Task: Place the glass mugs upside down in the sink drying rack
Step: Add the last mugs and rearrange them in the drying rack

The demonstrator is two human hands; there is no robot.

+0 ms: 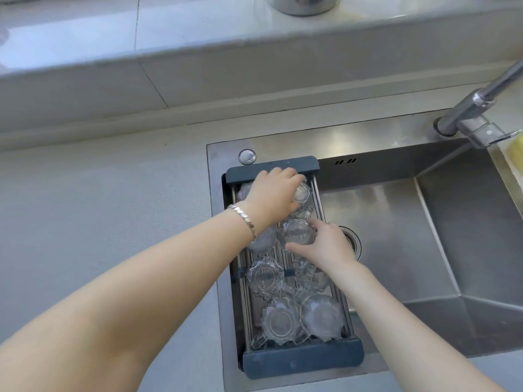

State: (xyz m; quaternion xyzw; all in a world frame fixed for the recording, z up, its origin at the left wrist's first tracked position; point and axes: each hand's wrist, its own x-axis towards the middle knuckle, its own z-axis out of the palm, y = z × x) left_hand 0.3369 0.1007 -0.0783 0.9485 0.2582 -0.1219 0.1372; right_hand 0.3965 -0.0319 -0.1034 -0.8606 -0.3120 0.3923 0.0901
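A dark-framed drying rack (302, 361) spans the left side of the sink. Several clear fluted glass mugs stand upside down in it. My left hand (273, 193) reaches to the rack's far end and grips a glass mug (301, 192) there. My right hand (328, 244) holds the side of another glass mug (297, 232) in the middle of the rack. Nearer me sit mugs at the left (264, 277), front middle (280, 323) and front right (322, 318). My left wrist hides part of one more mug.
The steel sink basin (396, 236) lies to the right of the rack, its drain partly behind my right hand. A chrome faucet (478, 106) stands at the back right. A round button (247, 156) sits behind the rack. Grey countertop (107, 207) lies to the left.
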